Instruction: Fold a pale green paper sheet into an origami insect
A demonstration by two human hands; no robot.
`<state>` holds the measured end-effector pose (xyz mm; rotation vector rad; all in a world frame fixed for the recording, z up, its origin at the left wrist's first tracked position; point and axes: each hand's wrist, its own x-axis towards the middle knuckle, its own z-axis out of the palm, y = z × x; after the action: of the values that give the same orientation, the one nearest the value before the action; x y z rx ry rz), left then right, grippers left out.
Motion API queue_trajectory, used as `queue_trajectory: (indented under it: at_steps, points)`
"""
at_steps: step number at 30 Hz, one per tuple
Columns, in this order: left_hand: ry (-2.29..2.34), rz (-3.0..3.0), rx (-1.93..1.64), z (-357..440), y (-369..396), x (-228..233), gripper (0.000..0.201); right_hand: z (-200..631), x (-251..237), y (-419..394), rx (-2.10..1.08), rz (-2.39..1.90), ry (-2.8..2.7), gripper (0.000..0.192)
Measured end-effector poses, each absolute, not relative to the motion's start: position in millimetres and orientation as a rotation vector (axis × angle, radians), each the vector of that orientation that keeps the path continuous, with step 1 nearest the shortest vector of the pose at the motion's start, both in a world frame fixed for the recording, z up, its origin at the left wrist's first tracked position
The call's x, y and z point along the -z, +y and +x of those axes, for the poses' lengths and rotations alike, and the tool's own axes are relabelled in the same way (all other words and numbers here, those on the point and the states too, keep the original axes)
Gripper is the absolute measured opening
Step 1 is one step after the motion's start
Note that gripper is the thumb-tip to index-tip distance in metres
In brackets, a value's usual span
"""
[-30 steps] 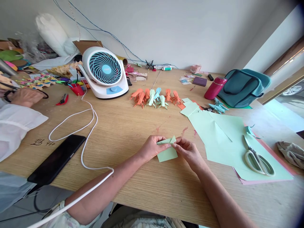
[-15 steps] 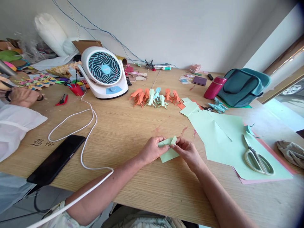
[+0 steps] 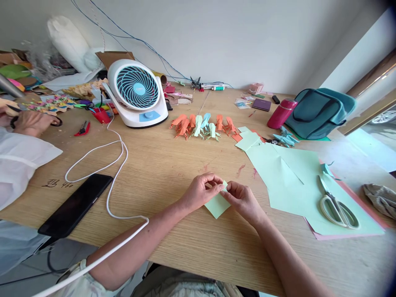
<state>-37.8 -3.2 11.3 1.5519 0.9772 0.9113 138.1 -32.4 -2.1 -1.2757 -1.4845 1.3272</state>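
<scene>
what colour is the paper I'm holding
Pale green paper, clearest in the head view.

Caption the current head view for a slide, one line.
Left hand and right hand pinch a pale green paper over a wooden table, folded paper figures beyond, scissors at right.

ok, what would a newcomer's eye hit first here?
Probably the fan, big and white, standing left of centre towards the back of the table. Then the orange, green and blue paper figures to its right. Nearest, left hand and right hand pinch a green sheet.
</scene>
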Motion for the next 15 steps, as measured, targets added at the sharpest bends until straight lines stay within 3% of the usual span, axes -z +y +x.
queue_trajectory:
  at_steps: [15]
  points:
    - [0.966, 1.485, -0.943, -39.6, -0.2, -9.5, 0.02, 134.8, 2.2, -32.8, -1.359, -1.255, -1.4, 0.041]
